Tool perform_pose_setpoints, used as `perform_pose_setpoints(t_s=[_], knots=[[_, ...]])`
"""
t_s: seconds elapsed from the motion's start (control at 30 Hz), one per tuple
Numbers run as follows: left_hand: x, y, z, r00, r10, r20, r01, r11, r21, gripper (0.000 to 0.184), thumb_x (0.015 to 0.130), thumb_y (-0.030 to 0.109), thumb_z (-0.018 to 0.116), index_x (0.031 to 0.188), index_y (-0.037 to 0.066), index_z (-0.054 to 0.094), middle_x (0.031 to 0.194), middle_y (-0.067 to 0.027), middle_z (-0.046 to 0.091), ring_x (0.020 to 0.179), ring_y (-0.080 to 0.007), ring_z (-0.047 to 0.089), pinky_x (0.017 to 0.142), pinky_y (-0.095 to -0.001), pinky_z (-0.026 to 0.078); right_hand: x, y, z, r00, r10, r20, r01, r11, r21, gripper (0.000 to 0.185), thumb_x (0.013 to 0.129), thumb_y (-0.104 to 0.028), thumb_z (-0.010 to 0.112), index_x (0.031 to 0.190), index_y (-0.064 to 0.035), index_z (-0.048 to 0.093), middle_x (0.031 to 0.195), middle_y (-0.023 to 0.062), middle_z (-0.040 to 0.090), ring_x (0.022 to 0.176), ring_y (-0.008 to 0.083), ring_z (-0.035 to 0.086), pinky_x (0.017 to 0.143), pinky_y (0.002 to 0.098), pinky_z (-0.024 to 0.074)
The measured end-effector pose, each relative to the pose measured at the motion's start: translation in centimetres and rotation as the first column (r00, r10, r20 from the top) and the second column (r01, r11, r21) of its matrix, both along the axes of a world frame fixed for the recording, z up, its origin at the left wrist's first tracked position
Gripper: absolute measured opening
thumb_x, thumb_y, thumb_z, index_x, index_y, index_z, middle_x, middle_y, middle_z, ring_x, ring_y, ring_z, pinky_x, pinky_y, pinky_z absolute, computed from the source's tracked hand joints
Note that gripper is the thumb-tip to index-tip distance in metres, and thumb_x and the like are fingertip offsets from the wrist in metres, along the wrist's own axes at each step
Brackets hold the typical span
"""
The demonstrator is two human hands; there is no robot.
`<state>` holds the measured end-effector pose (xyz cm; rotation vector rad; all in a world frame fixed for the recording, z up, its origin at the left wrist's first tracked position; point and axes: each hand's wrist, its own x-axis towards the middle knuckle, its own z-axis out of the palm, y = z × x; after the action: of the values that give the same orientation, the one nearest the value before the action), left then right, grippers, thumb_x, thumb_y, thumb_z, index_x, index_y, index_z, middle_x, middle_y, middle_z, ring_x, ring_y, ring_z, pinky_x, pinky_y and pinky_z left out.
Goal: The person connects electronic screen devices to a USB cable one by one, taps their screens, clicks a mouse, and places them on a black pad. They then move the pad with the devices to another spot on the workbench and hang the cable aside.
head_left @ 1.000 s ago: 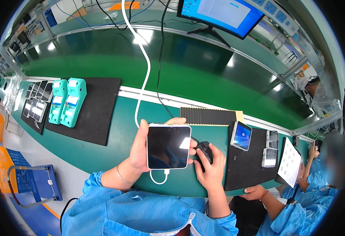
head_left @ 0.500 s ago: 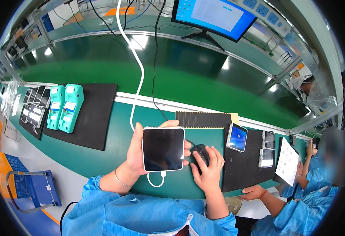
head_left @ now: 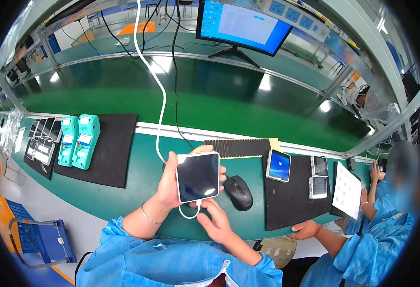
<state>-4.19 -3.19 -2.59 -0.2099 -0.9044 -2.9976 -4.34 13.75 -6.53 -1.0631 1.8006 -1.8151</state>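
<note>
My left hand is wrapped round a white-framed square device with a dark screen, tilted slightly, its screen towards me. A white charging cable is plugged into the device's bottom edge and loops below it. Close by that plug is my right hand, thumb and fingers apart; its fingertips are partly behind the device's lower edge and cable. Whether they touch the plug I cannot make out. A black computer mouse lies on the green bench to the right of the device, with neither hand on it.
Two teal handheld units rest on a black mat at left. Right of the mouse, a lit-screen device lies on another mat. A monitor stands at the back. At far right a co-worker's hand is near the bench edge.
My right hand has left the mouse and moved left to the bottom of the device. The device in my left hand is tilted slightly more. The whole view has shifted a little.
</note>
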Motion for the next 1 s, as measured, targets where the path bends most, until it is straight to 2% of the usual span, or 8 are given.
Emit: perform_pose_setpoints(t_s=[0.07, 0.13, 0.27, 0.37, 0.5, 0.57, 0.77, 1.0], knots=[[-0.4, 0.3, -0.1, 1.0, -0.007, -0.019, 0.007, 1.0, -0.002, 0.086, 0.087, 0.074, 0.026, 0.14, 0.007, 0.029, 0.122, -0.0303, 0.051, 0.11, -0.0404, 0.056, 0.093, -0.0574, 0.046, 0.4, -0.2, -0.3, 0.996, 0.045, 0.079, -0.043, 0.999, -0.028, 0.023, 0.093, -0.012, 0.056, 0.113, -0.0002, 0.056, 0.105, 0.01, 0.06, 0.102, 0.0192, 0.058, 0.089, 0.0299, 0.044], [-0.6, 0.8, 0.4, 1.0, -0.014, -0.016, 0.014, 1.0, 0.021, 0.086, 0.087, 0.074, 0.026, 0.141, 0.007, 0.029, 0.122, -0.0301, 0.051, 0.11, -0.0401, 0.056, 0.093, -0.0567, 0.046, 1.2, -0.3, 0.4, 0.875, 0.089, 0.475, -0.043, 0.993, -0.106, 0.022, 0.097, -0.012, 0.05, 0.115, 0.0008, 0.054, 0.105, 0.0084, 0.06, 0.102, 0.0156, 0.057, 0.09, 0.0291, 0.0441], [-0.7, 1.5, 0.9, 0.998, -0.036, -0.053, 0.036, 0.999, -0.001, 0.087, 0.086, 0.074, 0.026, 0.142, 0.007, 0.027, 0.122, -0.0307, 0.05, 0.111, -0.0405, 0.056, 0.094, -0.0576, 0.045, 1.6, -0.5, 1.4, 0.82, 0.124, 0.559, 0.021, 0.969, -0.247, 0.021, 0.1, -0.016, 0.043, 0.114, -0.0002, 0.049, 0.101, 0.0083, 0.06, 0.097, 0.0155, 0.059, 0.089, 0.0289, 0.0456], [-0.8, 2.1, 1.2, 0.993, -0.07, -0.09, 0.076, 0.995, 0.06, 0.086, 0.088, 0.071, 0.029, 0.142, 0.004, 0.028, 0.12, -0.0272, 0.053, 0.108, -0.0359, 0.058, 0.092, -0.0511, 0.05, 2.0, -0.3, 2.1, 0.81, 0.071, 0.582, 0.079, 0.97, -0.228, 0.023, 0.102, -0.02, 0.04, 0.113, -0.0014, 0.047, 0.093, 0.0081, 0.057, 0.082, 0.0157, 0.057, 0.078, 0.0291, 0.0462], [-1.1, 2.5, 1.2, 0.992, -0.082, -0.098, 0.089, 0.994, 0.071, 0.086, 0.088, 0.072, 0.03, 0.141, 0.004, 0.029, 0.12, -0.0275, 0.053, 0.108, -0.0361, 0.058, 0.091, -0.052, 0.05, 2.1, -0.3, 1.7, 0.8, 0.033, 0.599, 0.128, 0.966, -0.223, 0.02, 0.102, -0.019, 0.038, 0.107, -0.0026, 0.048, 0.083, 0.0045, 0.051, 0.069, 0.0097, 0.048, 0.064, 0.0235, 0.0412], [-1.2, 2.6, 1.0, 0.995, -0.083, -0.046, 0.086, 0.995, 0.059, 0.089, 0.084, 0.076, 0.028, 0.142, 0.009, 0.028, 0.122, -0.0319, 0.05, 0.109, -0.0436, 0.056, 0.093, -0.0619, 0.043, 2.3, -0.3, 1.5, 0.826, -0.004, 0.563, 0.154, 0.964, -0.219, 0.018, 0.103, -0.018, 0.037, 0.105, -0.0032, 0.047, 0.075, 0.0007, 0.044, 0.063, 0.0057, 0.039, 0.056, 0.0204, 0.0329], [-1.4, 3.0, 1.3, 0.994, -0.11, -0.002, 0.11, 0.988, 0.105, 0.087, 0.084, 0.076, 0.028, 0.142, 0.011, 0.03, 0.12, -0.0314, 0.051, 0.107, -0.0442, 0.057, 0.092, -0.0632, 0.043, 2.9, -0.4, 1.6, 0.892, -0.192, 0.41, 0.262, 0.957, -0.122, 0.019, 0.102, -0.018, 0.039, 0.102, -0.0022, 0.05, 0.067, -0.0044, 0.038, 0.058, 0.003, 0.033, 0.052, 0.0197, 0.0279], [-1.9, 3.8, 1.2, 0.988, -0.156, 0.019, 0.149, 0.969, 0.199, 0.084, 0.086, 0.074, 0.028, 0.142, 0.012, 0.031, 0.119, -0.0313, 0.052, 0.105, -0.045, 0.058, 0.09, -0.0635, 0.045, 2.8, -0.1, 1.8, 0.873, -0.216, 0.436, 0.305, 0.941, -0.144, 0.023, 0.102, -0.019, 0.041, 0.103, -0.0004, 0.053, 0.065, -0.0052, 0.038, 0.055, 0.0022, 0.031, 0.05, 0.0197, 0.0264]])
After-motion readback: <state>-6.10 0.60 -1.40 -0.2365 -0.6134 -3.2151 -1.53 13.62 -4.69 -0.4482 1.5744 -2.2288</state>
